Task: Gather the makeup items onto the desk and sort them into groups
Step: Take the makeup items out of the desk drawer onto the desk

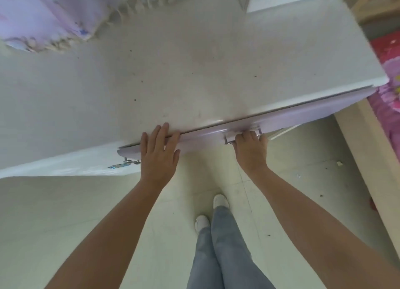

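— Along the near edge of the white desk, what are the hands doing?
— The left hand lies flat, fingers straight and slightly spread, pressing on the lilac drawer front with its fingertips reaching the desktop edge. The right hand has its fingers curled round the metal drawer handle, near the middle of that front.
— Is the drawer open?
— Only a thin dark gap shows between its front and the desktop; the inside is hidden.
— Any makeup items?
— I cannot see any; the desktop shows only small dark specks.
— What else is around?
— A lilac fringed cloth at the far left, a second handle on the white front left of the drawer, and a pink patterned bedspread at the right.
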Tool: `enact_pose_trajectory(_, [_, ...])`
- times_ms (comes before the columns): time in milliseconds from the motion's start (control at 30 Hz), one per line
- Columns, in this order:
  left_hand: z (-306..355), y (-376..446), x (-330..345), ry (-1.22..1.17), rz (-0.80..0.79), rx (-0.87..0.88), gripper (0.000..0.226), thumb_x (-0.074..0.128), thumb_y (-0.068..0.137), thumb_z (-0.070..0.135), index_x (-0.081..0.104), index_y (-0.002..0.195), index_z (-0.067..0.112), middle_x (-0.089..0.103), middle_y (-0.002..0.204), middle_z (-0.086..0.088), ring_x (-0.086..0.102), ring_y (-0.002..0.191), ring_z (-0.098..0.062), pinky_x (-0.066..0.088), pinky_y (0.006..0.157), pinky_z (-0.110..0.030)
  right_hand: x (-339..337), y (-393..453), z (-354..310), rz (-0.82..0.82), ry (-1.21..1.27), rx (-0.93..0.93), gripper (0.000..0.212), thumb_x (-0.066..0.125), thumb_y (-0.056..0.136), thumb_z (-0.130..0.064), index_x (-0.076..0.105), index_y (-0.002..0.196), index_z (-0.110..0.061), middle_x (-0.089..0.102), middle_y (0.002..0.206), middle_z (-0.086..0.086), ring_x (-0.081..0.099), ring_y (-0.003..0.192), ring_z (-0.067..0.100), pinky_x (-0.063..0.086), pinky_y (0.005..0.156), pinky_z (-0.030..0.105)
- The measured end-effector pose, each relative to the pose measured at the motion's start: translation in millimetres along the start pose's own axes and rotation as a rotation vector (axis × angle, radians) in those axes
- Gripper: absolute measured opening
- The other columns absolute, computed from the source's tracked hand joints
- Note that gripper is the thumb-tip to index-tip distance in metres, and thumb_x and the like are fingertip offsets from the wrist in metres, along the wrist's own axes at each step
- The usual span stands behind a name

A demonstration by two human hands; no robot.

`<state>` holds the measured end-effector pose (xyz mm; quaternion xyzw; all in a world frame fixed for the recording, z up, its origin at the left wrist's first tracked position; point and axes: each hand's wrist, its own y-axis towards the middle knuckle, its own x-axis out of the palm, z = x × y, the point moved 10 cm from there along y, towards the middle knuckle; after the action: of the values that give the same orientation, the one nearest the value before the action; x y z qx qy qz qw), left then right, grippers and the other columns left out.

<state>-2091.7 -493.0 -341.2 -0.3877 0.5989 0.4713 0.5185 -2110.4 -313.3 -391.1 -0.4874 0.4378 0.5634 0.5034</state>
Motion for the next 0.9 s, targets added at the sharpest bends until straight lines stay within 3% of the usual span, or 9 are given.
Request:
enact_pose_trajectory(133, [-5, -20, -11, -0.085, 0.009, 0.029, 0.019, 0.058, 0.071, 0.008, 0.067, 0.085, -0.001, 0.067, 0.076, -0.016, 0.064, 0.064, -0.032, 0.051, 0.063, -0.034, -2, -23, -1, -0.038, 0.045, -0.02, 0.028, 0.087, 0.048, -0.033, 0.065, 0.055, -0.018, 0.06, 0.054, -0.004, 0.061, 0.054, 0.014, 0.048, 0.059, 0.022])
enact_pose_trajectory(233, [6, -39, -15, -0.169, -0.066, 0.106, 0.027, 0.083, 0.053, 0.0, 0.066, 0.075, -0.001, 0.064, 0.065, -0.014, 0.06, 0.053, -0.029, 0.05, 0.05, -0.03, 1, -58, 0, -0.085, 0.077, -0.008, 0.028, 0.087, 0.049, -0.03, 0.065, 0.056, -0.016, 0.061, 0.055, -0.002, 0.061, 0.054, 0.016, 0.048, 0.058, 0.024])
enact_pose_trajectory(367, [25, -67, -19, -0.241, -0.138, 0.137, 0.032, 0.087, 0.044, -0.001, 0.066, 0.068, 0.001, 0.062, 0.058, -0.01, 0.057, 0.048, -0.025, 0.048, 0.046, -0.024, 2, -90, 7, -0.158, 0.163, 0.078, 0.018, 0.081, 0.063, -0.015, 0.067, 0.069, -0.006, 0.065, 0.069, 0.007, 0.063, 0.065, 0.023, 0.047, 0.058, 0.027])
enact_pose_trajectory(467, [35, -79, -14, -0.24, -0.182, 0.144, 0.034, 0.088, 0.041, 0.0, 0.066, 0.066, 0.003, 0.062, 0.057, -0.008, 0.058, 0.047, -0.024, 0.048, 0.044, -0.024, -23, -106, 16, -0.003, 0.305, 0.077, 0.021, 0.079, 0.058, 0.002, 0.066, 0.074, -0.001, 0.066, 0.072, 0.013, 0.064, 0.065, 0.029, 0.049, 0.054, 0.03])
enact_pose_trajectory(567, [41, -83, -5, -0.254, -0.223, 0.157, 0.036, 0.089, 0.036, 0.001, 0.064, 0.062, 0.006, 0.062, 0.055, -0.005, 0.058, 0.046, -0.02, 0.047, 0.043, -0.021, -45, -106, 34, 0.123, 0.295, 0.144, 0.031, 0.076, 0.059, 0.0, 0.064, 0.087, 0.0, 0.065, 0.088, 0.019, 0.063, 0.082, 0.035, 0.05, 0.072, 0.041])
enact_pose_trajectory(633, [43, -84, -1, -0.264, -0.228, 0.173, 0.036, 0.089, 0.034, 0.003, 0.064, 0.059, 0.009, 0.061, 0.053, -0.003, 0.056, 0.045, -0.017, 0.045, 0.043, -0.018, -31, -85, 39, -0.047, 0.235, 0.113, 0.032, 0.074, 0.066, -0.008, 0.062, 0.095, -0.001, 0.063, 0.099, 0.02, 0.059, 0.097, 0.035, 0.042, 0.088, 0.047])
enact_pose_trajectory(700, [43, -86, 2, -0.282, -0.219, 0.18, 0.037, 0.089, 0.034, 0.003, 0.063, 0.058, 0.01, 0.06, 0.052, -0.001, 0.055, 0.044, -0.017, 0.044, 0.042, -0.016, -21, -70, 30, -0.133, 0.135, -0.047, 0.022, 0.077, 0.066, -0.011, 0.064, 0.081, -0.002, 0.067, 0.084, 0.016, 0.063, 0.083, 0.03, 0.046, 0.082, 0.04])
enact_pose_trajectory(767, [42, -88, 4, -0.302, -0.215, 0.177, 0.037, 0.089, 0.033, 0.002, 0.062, 0.057, 0.01, 0.059, 0.051, -0.001, 0.054, 0.043, -0.017, 0.043, 0.041, -0.016, -19, -69, 21, -0.132, 0.098, -0.188, 0.026, 0.086, 0.05, -0.008, 0.063, 0.062, -0.002, 0.064, 0.06, 0.012, 0.063, 0.059, 0.026, 0.051, 0.06, 0.031])
enact_pose_trajectory(900, [46, -92, 8, -0.294, -0.233, 0.184, 0.039, 0.088, 0.03, 0.0, 0.062, 0.056, 0.011, 0.058, 0.05, -0.001, 0.054, 0.043, -0.017, 0.041, 0.041, -0.015, -23, -77, 18, -0.107, 0.118, -0.229, 0.038, 0.091, 0.026, -0.008, 0.058, 0.045, -0.006, 0.055, 0.041, 0.006, 0.055, 0.038, 0.02, 0.046, 0.045, 0.022])
